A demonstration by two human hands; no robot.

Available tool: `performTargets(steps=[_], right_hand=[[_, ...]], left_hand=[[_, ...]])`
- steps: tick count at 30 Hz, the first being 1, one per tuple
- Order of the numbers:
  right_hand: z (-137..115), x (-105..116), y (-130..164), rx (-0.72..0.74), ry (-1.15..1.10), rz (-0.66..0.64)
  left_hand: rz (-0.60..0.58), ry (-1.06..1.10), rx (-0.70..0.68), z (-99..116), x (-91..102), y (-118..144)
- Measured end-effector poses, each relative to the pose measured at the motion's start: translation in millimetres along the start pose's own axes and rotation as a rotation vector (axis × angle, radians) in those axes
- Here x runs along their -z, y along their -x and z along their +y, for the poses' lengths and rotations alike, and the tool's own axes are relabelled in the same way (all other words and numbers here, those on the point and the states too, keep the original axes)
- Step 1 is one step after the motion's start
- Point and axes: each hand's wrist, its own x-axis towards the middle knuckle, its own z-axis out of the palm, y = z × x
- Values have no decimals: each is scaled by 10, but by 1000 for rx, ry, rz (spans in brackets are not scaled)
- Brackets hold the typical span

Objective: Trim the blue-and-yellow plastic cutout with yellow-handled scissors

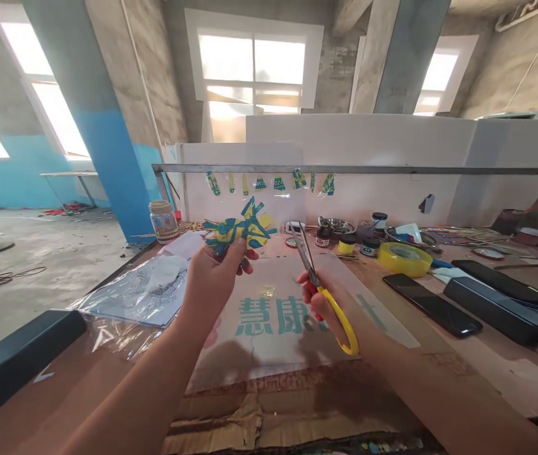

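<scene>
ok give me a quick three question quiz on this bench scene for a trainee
1. True or false: the right hand holds scissors with yellow handles.
2. What does the left hand hold up? A) a phone B) a blue and yellow paper piece C) a jar
3. Which roll lies beside the black phone, on the side farther from the person?

Key: 1 true. 2 B. 3 the yellow tape roll.

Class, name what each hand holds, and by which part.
The left hand pinches the blue-and-yellow paper piece by its lower edge. The right hand holds the scissors by their yellow handles.
</scene>
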Motion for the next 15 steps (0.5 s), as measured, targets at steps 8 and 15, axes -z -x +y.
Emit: performTargets(steps=[8,15], right_hand=[[-93,-20,71,-23,47,-118],[-162,-20,70,-48,61,-126]], left_hand=[[-86,30,68,38,-31,34],[-200,-29,78,6,-66,74]])
